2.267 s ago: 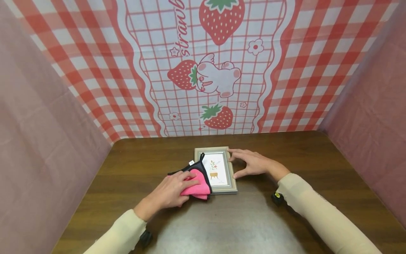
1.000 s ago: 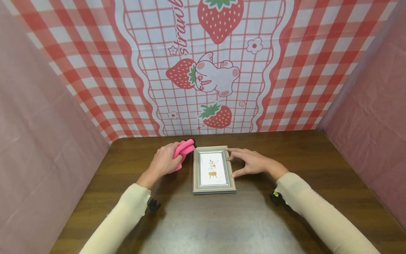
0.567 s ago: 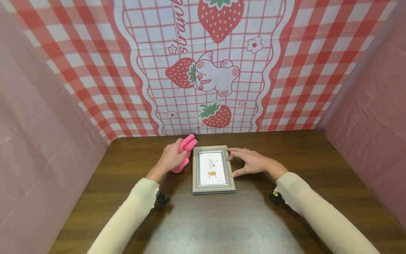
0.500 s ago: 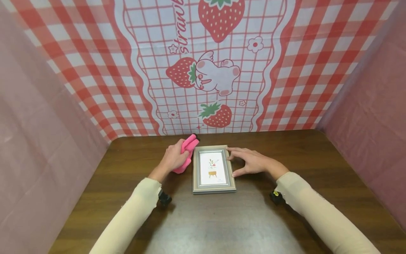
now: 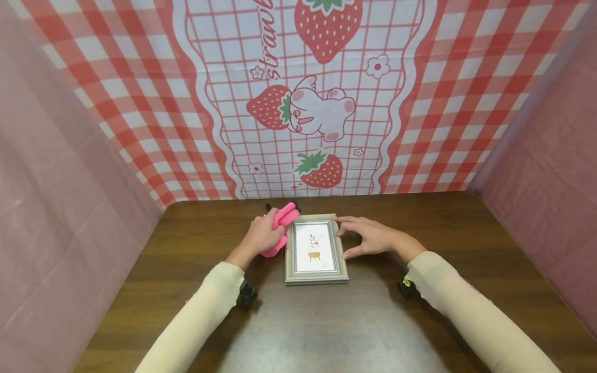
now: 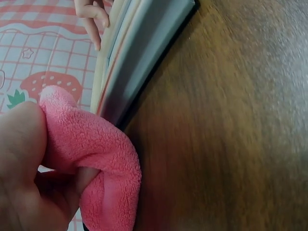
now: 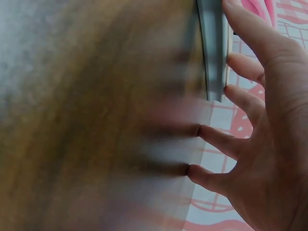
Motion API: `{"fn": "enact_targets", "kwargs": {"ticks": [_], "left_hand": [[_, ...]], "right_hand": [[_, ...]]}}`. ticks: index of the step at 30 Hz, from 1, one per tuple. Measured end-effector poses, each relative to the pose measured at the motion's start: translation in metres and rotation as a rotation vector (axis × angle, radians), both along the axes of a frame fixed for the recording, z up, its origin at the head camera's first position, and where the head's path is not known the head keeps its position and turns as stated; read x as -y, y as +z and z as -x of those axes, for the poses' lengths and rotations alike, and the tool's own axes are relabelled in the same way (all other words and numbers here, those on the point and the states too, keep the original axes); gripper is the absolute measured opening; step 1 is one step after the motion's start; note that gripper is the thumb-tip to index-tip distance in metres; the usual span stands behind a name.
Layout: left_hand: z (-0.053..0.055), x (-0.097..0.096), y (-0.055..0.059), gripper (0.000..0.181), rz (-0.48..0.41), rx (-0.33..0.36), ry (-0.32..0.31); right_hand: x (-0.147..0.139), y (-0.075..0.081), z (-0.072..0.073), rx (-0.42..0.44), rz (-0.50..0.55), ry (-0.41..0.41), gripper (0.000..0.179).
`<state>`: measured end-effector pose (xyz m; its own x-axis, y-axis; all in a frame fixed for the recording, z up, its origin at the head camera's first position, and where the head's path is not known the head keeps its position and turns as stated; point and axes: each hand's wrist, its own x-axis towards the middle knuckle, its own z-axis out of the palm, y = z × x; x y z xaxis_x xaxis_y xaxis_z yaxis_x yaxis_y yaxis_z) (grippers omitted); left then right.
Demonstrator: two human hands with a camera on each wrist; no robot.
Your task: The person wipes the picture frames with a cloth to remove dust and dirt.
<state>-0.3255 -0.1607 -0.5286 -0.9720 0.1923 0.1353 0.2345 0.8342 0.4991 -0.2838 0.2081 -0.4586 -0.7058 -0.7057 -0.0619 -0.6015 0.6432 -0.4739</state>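
A picture frame with a pale wooden border and a potted-plant print lies flat on the table. At its upper left edge, my left hand grips a bunched pink cloth with black trim. In the left wrist view, the fluffy cloth wraps around my fingers, close against the side of the frame. My right hand rests against the frame's right side, thumb low and forefinger near the top corner. In the right wrist view, the other fingers spread over the table, beyond the frame's end.
The brown wooden table runs up to a red-and-white checked strawberry backdrop. Pink fabric walls stand at the left and right. Each wrist wears a small black camera.
The cloth lay over the frame's left part at first; my left hand bunched it, lifted it off to the left, then shifted right to the frame's upper left edge. My right hand stays put.
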Motion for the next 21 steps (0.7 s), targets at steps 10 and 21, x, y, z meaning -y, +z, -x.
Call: {"fn": "enact_targets", "kwargs": {"ticks": [10,21], "left_hand": [[-0.007,0.002,0.007,0.053,-0.021,-0.002,-0.016],[-0.023,-0.002,0.023,0.056,-0.056,0.001,-0.042]], "right_hand": [[0.003,0.003,0.006,-0.011,-0.017,-0.001,0.06],[0.002,0.003,0.005,0.002,-0.021,-0.021,0.065]]}}
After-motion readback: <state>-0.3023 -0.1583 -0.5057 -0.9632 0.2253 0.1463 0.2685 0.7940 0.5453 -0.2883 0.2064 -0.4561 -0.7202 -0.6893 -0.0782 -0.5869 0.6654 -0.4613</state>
